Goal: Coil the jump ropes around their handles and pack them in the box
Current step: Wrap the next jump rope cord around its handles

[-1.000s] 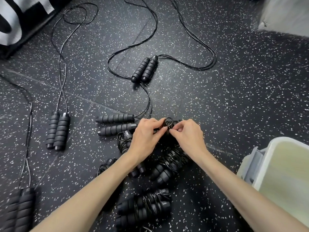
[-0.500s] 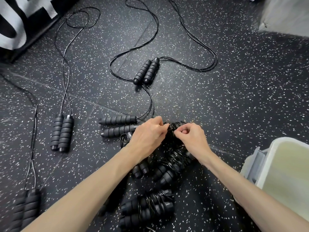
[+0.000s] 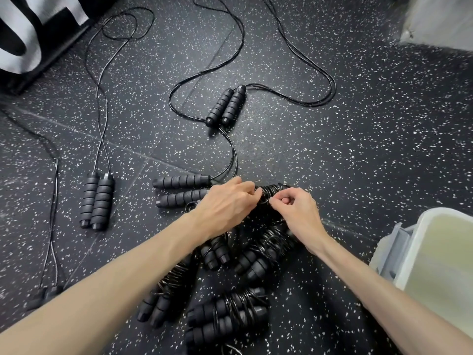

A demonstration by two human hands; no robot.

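Two hands meet over a speckled floor (image 3: 358,149). A pale box (image 3: 432,254) sits at the right. The left hand (image 3: 225,206) and right hand (image 3: 299,211) both pinch a coiled jump rope (image 3: 275,190) lying on the floor between them.

This looks like a gym. The floor (image 3: 332,139) is black rubber with little white specks, like gym mats. Many black jump ropes (image 3: 226,106) lie on it. A black banner (image 3: 28,32) with big white letters sits in the corner.
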